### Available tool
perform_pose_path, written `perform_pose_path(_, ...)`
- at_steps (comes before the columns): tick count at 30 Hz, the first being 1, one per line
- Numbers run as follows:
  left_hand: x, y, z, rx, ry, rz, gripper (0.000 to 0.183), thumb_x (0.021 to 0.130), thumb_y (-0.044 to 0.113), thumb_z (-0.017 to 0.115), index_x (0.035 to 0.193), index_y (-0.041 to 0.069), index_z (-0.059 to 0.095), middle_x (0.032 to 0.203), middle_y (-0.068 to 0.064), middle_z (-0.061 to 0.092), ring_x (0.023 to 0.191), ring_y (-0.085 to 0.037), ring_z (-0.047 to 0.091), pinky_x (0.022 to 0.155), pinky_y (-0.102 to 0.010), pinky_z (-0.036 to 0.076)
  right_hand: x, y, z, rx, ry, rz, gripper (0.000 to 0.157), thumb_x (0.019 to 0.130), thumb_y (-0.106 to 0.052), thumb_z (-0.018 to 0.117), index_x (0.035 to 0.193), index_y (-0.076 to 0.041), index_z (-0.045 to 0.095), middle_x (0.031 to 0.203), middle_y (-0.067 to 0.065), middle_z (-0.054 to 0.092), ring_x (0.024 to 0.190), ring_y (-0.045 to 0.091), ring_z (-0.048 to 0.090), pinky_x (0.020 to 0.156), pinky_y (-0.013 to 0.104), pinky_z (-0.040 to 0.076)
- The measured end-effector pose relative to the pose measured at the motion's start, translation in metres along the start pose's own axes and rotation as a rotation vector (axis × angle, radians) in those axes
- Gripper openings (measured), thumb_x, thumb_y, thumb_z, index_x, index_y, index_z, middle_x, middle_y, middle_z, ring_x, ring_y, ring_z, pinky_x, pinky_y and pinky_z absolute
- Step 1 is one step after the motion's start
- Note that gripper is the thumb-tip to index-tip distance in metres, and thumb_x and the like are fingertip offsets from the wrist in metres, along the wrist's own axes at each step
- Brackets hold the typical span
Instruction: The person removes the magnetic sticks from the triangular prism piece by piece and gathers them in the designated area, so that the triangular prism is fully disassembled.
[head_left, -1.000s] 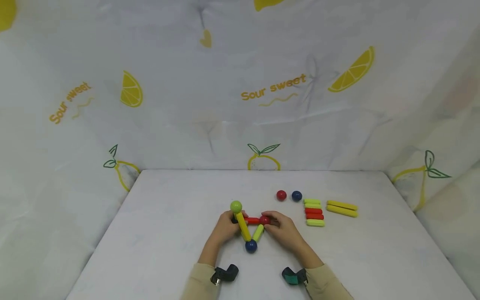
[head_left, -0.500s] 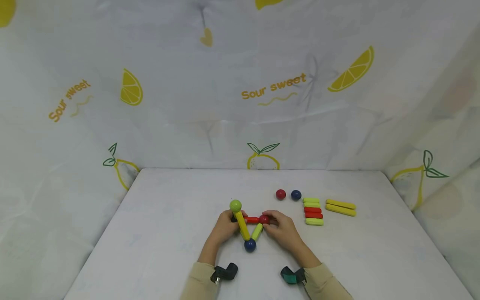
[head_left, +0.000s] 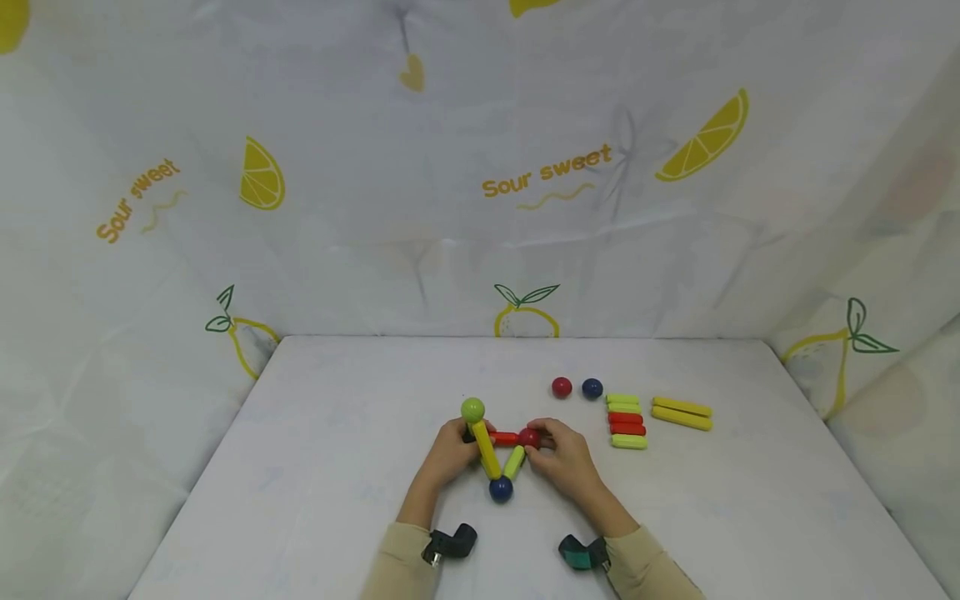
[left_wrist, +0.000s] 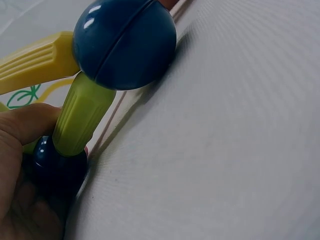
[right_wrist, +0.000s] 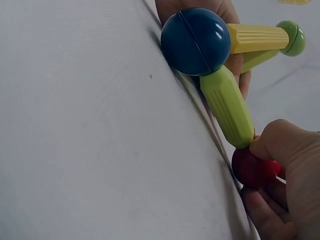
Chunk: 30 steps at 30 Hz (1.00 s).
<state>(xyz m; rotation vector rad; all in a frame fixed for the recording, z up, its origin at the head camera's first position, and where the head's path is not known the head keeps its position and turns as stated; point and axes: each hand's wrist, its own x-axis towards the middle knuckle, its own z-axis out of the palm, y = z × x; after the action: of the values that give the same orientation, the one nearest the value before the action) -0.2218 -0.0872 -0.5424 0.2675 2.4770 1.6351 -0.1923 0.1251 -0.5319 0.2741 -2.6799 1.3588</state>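
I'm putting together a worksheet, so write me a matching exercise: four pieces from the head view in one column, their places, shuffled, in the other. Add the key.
Pieces
1. Green ball
2. Build's red ball
3. Loose blue ball
4. Two long yellow sticks

Places in the head view
A. On the table, between a loose red ball and a row of short sticks
B. Farthest right of the loose pieces
C. At the upper end of the build's yellow stick
D. Held in the right grip

Right pairs: 1-C, 2-D, 3-A, 4-B.
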Motion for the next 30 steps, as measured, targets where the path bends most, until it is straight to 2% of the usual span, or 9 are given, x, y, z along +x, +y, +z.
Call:
perform_pose_path(6,0.0,0.0,-0.001,0.016,0.002,-0.008,0.016,0.086,0.024,0.068,0.098,0.015,0.07,0.097,-0.002,0.064,0.086,-0.016,0.052,0.078,-0.029,0.045,0.001,-0.001,0.0,-0.017,0.018,0.006,0.032,0.079,-0.008,0.072,0.109,-0.005,0.062,0.106,0.007,0.065,0.096,0.018,0.064,0.084,0.03,0.056)
perform_pose_path(12,-0.001,-0.001,-0.005,0.051,0.034,-0.017,0.018,0.087,0.018,0.063,0.102,0.01,0.067,0.093,-0.004,0.061,0.083,-0.017,0.051,0.076,-0.032,0.045,0.003,0.004,-0.003,-0.001,0.122,0.088,0.033,0.08,-0.009,0.072,0.111,-0.004,0.061,0.109,0.012,0.065,0.097,0.022,0.065,0.085,0.036,0.056)
perform_pose_path(16,-0.001,-0.002,-0.006,0.038,0.036,-0.013,0.02,0.087,0.018,0.062,0.104,0.01,0.068,0.1,-0.005,0.064,0.09,-0.018,0.052,0.085,-0.036,0.046,0.004,0.007,-0.005,0.023,0.168,0.094,0.036,0.083,-0.01,0.072,0.116,-0.003,0.06,0.113,0.013,0.064,0.104,0.025,0.064,0.087,0.035,0.055)
perform_pose_path(19,0.0,-0.003,-0.005,0.023,0.028,-0.009,0.021,0.086,0.018,0.062,0.106,0.011,0.068,0.107,-0.004,0.065,0.095,-0.017,0.053,0.092,-0.039,0.046,0.006,0.009,-0.007,0.028,0.26,0.091,0.037,0.082,-0.007,0.072,0.116,-0.001,0.059,0.113,0.015,0.063,0.107,0.026,0.062,0.087,0.036,0.054)
perform_pose_path(22,0.0,-0.004,-0.004,0.012,0.028,-0.006,0.022,0.086,0.017,0.062,0.106,0.011,0.068,0.111,-0.005,0.065,0.097,-0.018,0.054,0.094,-0.041,0.046,0.011,0.012,-0.011,0.034,0.326,0.125,0.037,0.084,-0.006,0.069,0.118,0.001,0.057,0.116,0.016,0.061,0.11,0.026,0.059,0.089,0.038,0.053)
perform_pose_path(30,-0.001,-0.005,-0.003,0.014,0.025,-0.002,0.024,0.084,0.012,0.062,0.107,0.01,0.068,0.12,-0.007,0.063,0.104,-0.019,0.055,0.097,-0.043,0.046,0.022,0.019,-0.019,0.008,0.358,0.249,0.039,0.089,-0.009,0.063,0.125,0.002,0.053,0.123,0.019,0.057,0.112,0.032,0.058,0.093,0.043,0.052)
